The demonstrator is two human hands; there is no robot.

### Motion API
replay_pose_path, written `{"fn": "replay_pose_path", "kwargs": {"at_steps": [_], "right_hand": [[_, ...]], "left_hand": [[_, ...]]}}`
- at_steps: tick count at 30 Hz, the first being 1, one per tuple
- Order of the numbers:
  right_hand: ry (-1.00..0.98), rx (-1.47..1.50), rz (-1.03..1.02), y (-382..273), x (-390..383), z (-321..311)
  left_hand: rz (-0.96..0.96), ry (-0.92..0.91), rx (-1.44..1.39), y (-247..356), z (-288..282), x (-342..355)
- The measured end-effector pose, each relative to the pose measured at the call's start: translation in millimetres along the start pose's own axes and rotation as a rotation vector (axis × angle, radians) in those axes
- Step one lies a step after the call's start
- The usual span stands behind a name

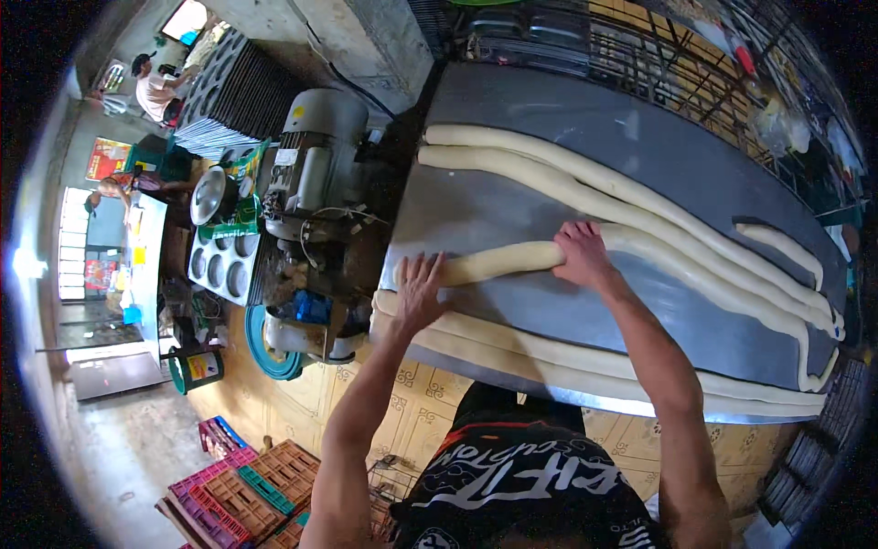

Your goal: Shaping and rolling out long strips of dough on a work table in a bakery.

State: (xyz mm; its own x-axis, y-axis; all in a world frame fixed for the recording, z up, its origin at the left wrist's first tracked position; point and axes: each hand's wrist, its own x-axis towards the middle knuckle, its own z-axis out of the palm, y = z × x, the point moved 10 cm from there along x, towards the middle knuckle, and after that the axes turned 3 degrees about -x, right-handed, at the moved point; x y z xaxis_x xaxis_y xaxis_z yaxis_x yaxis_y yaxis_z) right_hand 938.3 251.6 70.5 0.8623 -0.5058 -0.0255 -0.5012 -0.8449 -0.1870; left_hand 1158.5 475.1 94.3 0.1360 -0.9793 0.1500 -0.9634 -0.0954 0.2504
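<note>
Long pale dough ropes lie across a grey metal worktable. The middle dough rope passes under both my hands. My left hand rests over its left end, fingers spread and lying on the dough. Farther along, my right hand is closed over the same rope, knuckles up, with its fingertips hidden. From there the rope runs on to the right and bends near the table's end. Two more ropes, including a far dough rope, stretch beyond it. Near dough strands lie along the front edge.
A motor-driven machine stands left of the table. Past it are stacked moulded trays, a metal bowl and a muffin-type pan. Plastic crates sit on the floor. Metal racks line the far side. Other people are at the far left.
</note>
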Motion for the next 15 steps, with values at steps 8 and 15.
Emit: {"fn": "replay_pose_path", "kwargs": {"at_steps": [8,15], "right_hand": [[-0.537,0.197,0.213,53,-188,-113],[0.004,0.023,0.216,68,-318,-26]], "left_hand": [[0.168,-0.104,-0.152,50,24,15],[0.234,-0.157,0.165,208,91,-2]]}}
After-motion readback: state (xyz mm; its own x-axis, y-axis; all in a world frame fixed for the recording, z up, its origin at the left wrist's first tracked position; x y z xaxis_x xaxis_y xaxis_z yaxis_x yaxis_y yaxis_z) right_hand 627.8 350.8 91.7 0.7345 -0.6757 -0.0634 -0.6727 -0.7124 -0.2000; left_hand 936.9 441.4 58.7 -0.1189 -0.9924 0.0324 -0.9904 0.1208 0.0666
